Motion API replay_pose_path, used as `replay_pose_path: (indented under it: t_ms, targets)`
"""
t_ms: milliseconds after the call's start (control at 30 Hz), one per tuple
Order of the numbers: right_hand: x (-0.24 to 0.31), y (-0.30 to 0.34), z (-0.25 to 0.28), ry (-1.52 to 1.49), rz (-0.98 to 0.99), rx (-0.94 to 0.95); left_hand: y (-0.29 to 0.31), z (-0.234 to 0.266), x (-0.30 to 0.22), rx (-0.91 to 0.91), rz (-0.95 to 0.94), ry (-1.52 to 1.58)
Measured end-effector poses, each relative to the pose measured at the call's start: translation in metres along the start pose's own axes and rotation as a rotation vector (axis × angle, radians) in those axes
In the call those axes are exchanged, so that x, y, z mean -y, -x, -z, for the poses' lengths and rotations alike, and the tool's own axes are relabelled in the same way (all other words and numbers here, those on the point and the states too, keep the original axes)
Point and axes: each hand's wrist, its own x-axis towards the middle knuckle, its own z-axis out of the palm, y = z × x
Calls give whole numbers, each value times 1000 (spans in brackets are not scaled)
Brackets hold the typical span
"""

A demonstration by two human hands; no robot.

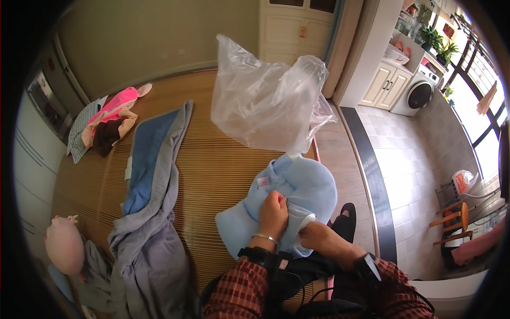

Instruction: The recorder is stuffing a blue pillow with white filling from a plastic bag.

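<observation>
A light blue, padded cloth item (313, 181) with a small pale label and a white edge lies bunched in front of me, over the mat's edge and my lap; its exact kind I cannot make out. My left hand (273, 213) is closed in a fist on its middle, gathering the fabric. Just to the right, my right hand (323, 240) grips it by the white trim near its lower edge. The fingertips of both hands are largely hidden. Beyond the cloth stands a big, crumpled clear plastic bag (265, 101), its lower end close to the blue fabric.
On the slatted mat (212, 175), a long grey and blue blanket (149, 239) stretches out to the left. Behind it lie pink, striped and brown clothes (114, 114). A pink plush toy (65, 245) sits at the left edge. Rightward are a wooden stool (456, 217) and a washing machine (417, 95).
</observation>
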Motion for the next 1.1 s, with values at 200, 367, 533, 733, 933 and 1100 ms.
replay_pose_path:
  t_ms: [200,367,533,733,933,1100]
  targets:
    - [45,9,-9,112,-271,-163,1,2,-5,27,-32,19]
    - [27,-25,-22,-611,-207,-233,-4,0,-1,69,-118,-42]
    - [33,-13,-31,-1108,-220,-362,-5,6,-9,70,28,-41]
    - [-5,-42,-24,-1178,-262,-53,-7,20,-20,304,20,-62]
    - [-19,-72,-21,-1153,-295,-329,-4,7,-27,274,-126,-98]
    - [-46,-56,-7,-1088,-212,-432,2,29,-58,276,-321,-143]
